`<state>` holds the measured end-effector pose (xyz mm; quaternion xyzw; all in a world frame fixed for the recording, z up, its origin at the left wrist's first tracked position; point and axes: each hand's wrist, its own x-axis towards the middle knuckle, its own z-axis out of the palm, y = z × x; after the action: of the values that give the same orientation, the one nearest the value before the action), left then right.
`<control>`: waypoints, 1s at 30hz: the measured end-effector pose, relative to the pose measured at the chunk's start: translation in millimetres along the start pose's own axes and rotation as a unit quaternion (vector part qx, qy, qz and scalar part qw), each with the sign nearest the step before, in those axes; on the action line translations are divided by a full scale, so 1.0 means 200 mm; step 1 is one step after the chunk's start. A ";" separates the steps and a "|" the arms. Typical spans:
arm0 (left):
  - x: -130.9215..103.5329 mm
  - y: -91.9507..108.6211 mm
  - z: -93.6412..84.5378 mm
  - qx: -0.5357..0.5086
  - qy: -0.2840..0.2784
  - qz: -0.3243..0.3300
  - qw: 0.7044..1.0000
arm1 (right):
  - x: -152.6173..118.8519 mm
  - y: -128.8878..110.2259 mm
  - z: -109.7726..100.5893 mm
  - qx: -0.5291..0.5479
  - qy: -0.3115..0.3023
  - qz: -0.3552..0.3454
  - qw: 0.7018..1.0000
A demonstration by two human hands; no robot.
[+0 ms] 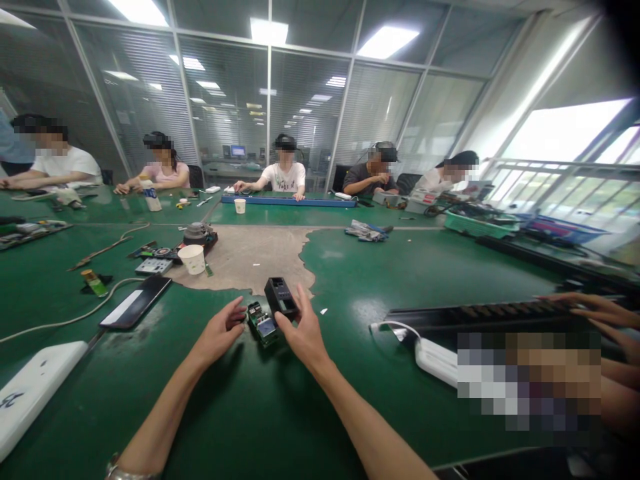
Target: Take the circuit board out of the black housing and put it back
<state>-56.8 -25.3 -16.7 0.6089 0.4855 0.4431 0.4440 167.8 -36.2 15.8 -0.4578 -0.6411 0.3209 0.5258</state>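
Note:
My right hand [304,333] grips a black plastic housing [280,297] with rectangular openings, the thumb along its near side and the fingers behind it. Just left of the housing is a small green circuit-board assembly [262,325] with metal and glossy parts, low over the green table. My left hand [223,331] is beside the assembly's left side, its fingers bent slightly and apart, with nothing seen in them. Whether its fingertips touch the assembly I cannot tell.
A phone [137,303] and a white power bank [40,390] lie to the left. A paper cup [193,259] stands near loose electronic parts. On the right are a white cabled device [437,360], a long black part [450,320] and a co-worker's hands [605,320]. Other people sit across the table.

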 end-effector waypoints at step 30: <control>0.01 -0.02 0.00 0.003 -0.012 0.002 1.000 | 0.05 0.05 -0.07 0.024 -0.097 0.022 0.995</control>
<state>-57.5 -23.8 -19.7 0.6164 0.4800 0.4352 0.4476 184.2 -25.1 14.4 -0.4256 -0.6707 0.3906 0.4653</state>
